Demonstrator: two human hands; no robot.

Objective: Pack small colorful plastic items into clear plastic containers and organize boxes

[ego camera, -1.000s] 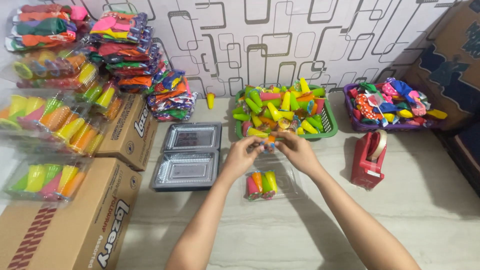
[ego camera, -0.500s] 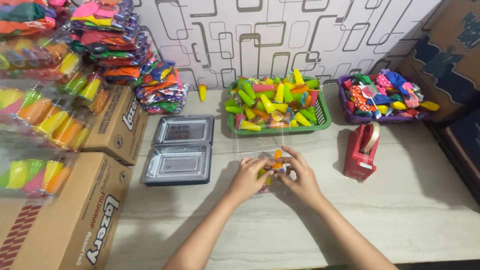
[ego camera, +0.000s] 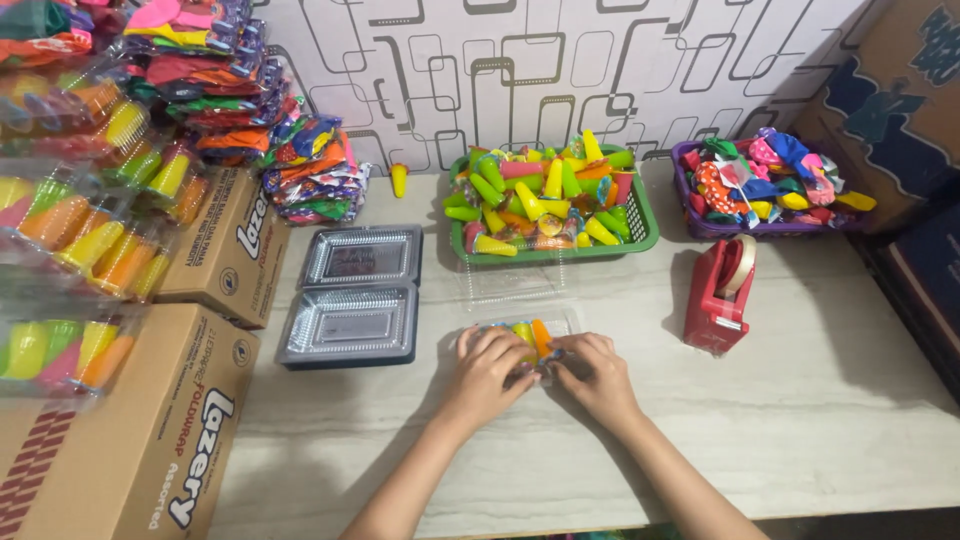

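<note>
Clear plastic box (ego camera: 520, 335) of coloured cones lies on the table (ego camera: 800, 420), left hand (ego camera: 490, 365) and right hand (ego camera: 595, 372) pressing curled fingers onto it, near the red tape dispenser (ego camera: 722, 292).

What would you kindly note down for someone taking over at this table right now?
Left hand and right hand: both press down on a small clear box on the table, fingers on its lid.
Things: the box holds yellow, green and orange cones. The green basket of loose cones sits behind it, the red tape dispenser to the right, empty clear trays to the left.
Done: box filled, lid over it.
Left: no tape visible on the box; whether the lid has fully snapped shut cannot be told.
</note>
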